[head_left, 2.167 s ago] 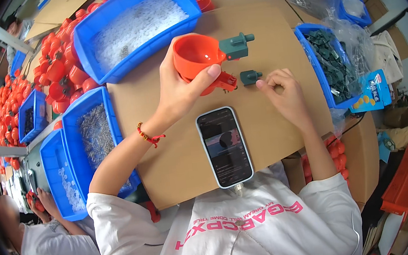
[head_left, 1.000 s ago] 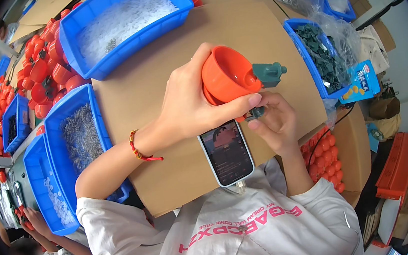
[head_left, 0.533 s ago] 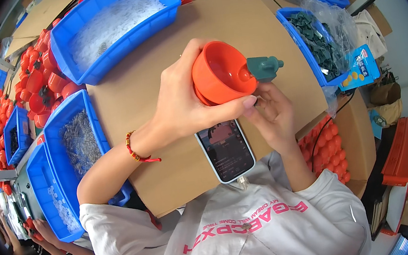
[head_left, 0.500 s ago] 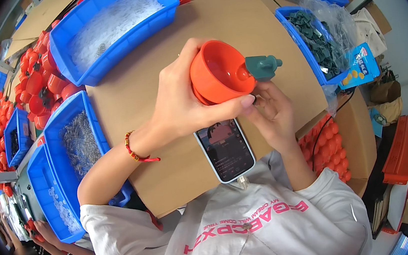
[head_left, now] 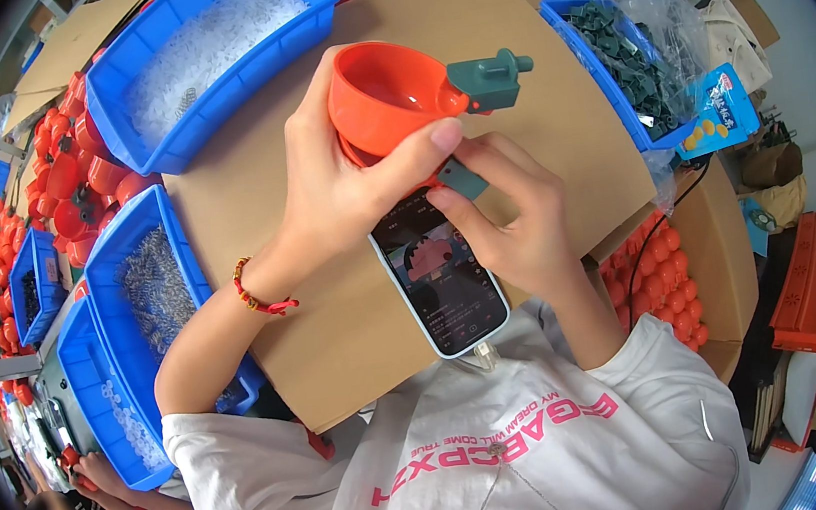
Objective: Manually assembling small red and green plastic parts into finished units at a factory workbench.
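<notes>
My left hand (head_left: 334, 178) is wrapped around an orange-red plastic cup (head_left: 382, 129), its thumb pressed on the near side. A dark green plastic piece (head_left: 487, 81) with a small peg sits on the cup's right rim. Below the cup, my right hand (head_left: 514, 213) pinches a second dark green piece (head_left: 461, 180) between thumb and fingers, close against the cup's underside. How that piece meets the cup is hidden by my left thumb. Underneath both hands a phone (head_left: 448, 296) with a lit screen lies on the cardboard, a cable plugged into its near end.
Blue bins hold white plastic bits (head_left: 214, 50), metal springs (head_left: 158, 283), small white parts (head_left: 130, 423) and green pieces (head_left: 614, 50). Orange cups (head_left: 68, 183) pile up at left. A carton of orange parts (head_left: 669, 296) stands at right. Another person's hands (head_left: 102, 481) work at lower left.
Both hands and the cup have moved left and slightly up, and the cup has tilted. The second green piece now shows at my right fingertips.
</notes>
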A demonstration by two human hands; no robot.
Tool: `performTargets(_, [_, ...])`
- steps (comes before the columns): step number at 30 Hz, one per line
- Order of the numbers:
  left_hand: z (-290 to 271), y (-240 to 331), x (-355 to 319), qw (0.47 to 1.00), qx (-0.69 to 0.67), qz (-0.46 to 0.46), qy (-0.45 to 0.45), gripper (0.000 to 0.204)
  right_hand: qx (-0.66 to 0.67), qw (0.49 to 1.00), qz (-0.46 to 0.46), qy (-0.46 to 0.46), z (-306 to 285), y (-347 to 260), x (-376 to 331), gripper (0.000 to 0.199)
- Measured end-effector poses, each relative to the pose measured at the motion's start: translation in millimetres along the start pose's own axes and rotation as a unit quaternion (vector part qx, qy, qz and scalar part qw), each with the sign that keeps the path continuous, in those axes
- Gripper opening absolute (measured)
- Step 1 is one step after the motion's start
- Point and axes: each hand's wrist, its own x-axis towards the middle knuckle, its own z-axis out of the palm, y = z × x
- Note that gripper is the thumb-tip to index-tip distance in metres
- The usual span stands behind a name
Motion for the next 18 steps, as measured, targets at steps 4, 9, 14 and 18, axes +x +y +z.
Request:
performTargets(4, [-2,4,1,1.000,0.006,0.003,0.003,0.048,-0.037,0.997,-0.060,0.012,2,1,5,0.035])
performTargets(9, [0,8,2,0.999,-0.033,-0.034,0.013,0.045,-0.069,0.989,-0.126,0.045,9,7,6,0.039])
performTargets(14, [-1,5,3,0.999,-0.022,-0.034,0.023,0.043,-0.093,0.983,-0.152,0.046,12,12,7,0.043])
performTargets(18, [-1,5,6,0.998,-0.029,-0.053,0.032,0.042,-0.127,0.976,-0.173,0.030,11,19,10,0.043])
